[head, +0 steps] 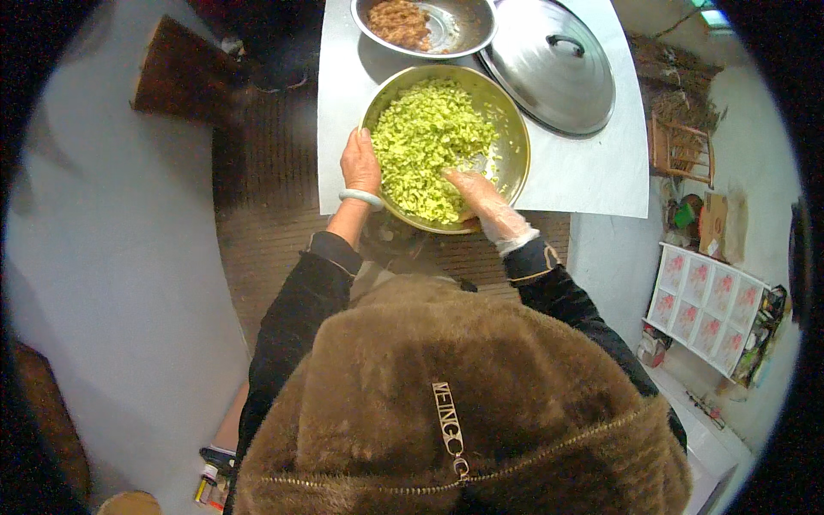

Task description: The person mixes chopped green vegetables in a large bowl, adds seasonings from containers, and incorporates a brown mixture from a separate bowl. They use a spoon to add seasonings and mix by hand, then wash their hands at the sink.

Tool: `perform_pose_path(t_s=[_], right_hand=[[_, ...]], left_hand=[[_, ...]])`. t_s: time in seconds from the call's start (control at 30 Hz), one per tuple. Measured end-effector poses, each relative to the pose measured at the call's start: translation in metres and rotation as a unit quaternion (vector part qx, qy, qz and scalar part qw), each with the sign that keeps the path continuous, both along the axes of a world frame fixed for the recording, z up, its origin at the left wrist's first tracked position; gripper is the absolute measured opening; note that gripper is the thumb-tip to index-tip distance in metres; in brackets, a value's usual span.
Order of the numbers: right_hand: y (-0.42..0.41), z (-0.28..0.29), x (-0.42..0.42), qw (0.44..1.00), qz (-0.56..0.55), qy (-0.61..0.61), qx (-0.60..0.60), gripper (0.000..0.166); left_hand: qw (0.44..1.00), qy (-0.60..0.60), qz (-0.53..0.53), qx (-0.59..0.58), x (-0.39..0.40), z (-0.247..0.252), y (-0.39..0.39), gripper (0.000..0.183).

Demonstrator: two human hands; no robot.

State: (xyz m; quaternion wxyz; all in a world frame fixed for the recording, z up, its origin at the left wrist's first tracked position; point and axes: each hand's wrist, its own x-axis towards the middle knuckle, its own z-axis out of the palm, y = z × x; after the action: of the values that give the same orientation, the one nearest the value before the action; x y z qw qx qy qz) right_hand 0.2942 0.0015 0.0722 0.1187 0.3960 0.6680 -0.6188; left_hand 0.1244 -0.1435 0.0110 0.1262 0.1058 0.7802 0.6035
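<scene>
A metal bowl [520,151] of finely chopped pale-green vegetable [428,141] stands at the near edge of the table. My left hand [360,162], bare with a pale bangle at the wrist, grips the bowl's left rim, thumb on top. My right hand [479,196] wears a clear plastic glove and reaches over the near right rim. Its fingers are sunk in the chopped vegetable, so their closure is hidden. Just beyond sits a second metal bowl [444,32] with brown minced filling [399,24] on its left side.
A large domed metal lid [553,71] with a dark handle lies at the right on the white-covered table [586,174]. A wooden chair [682,151] and a cabinet with floral panels [705,306] stand farther right. A brown wooden piece [183,71] is at upper left.
</scene>
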Motion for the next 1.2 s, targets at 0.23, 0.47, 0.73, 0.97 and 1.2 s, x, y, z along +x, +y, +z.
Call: perform_pose_path(t_s=[0.23, 0.47, 0.73, 0.97, 1.2], right_hand=[[-0.006, -0.013, -0.041, 0.966, -0.152, 0.18, -0.104, 0.061], [0.063, 0.0, -0.058, 0.972, -0.038, 0.057, 0.225, 0.08], [0.045, 0.002, -0.081, 0.969, 0.216, 0.068, 0.098, 0.076], [0.093, 0.006, -0.118, 0.958, 0.144, 0.123, 0.214, 0.07], [0.049, 0.004, -0.13, 0.903, 0.351, 0.06, 0.24, 0.057]], left_hand=[[1.0, 0.004, -0.008, 0.002, 0.001, -0.002, -0.001, 0.038], [0.999, -0.004, -0.036, -0.006, 0.001, 0.009, -0.002, 0.04], [0.999, -0.047, -0.019, -0.006, -0.002, -0.001, -0.001, 0.039], [0.999, -0.01, -0.046, -0.019, 0.0, 0.005, -0.001, 0.04], [0.999, -0.05, -0.017, -0.006, -0.002, 0.006, 0.0, 0.041]])
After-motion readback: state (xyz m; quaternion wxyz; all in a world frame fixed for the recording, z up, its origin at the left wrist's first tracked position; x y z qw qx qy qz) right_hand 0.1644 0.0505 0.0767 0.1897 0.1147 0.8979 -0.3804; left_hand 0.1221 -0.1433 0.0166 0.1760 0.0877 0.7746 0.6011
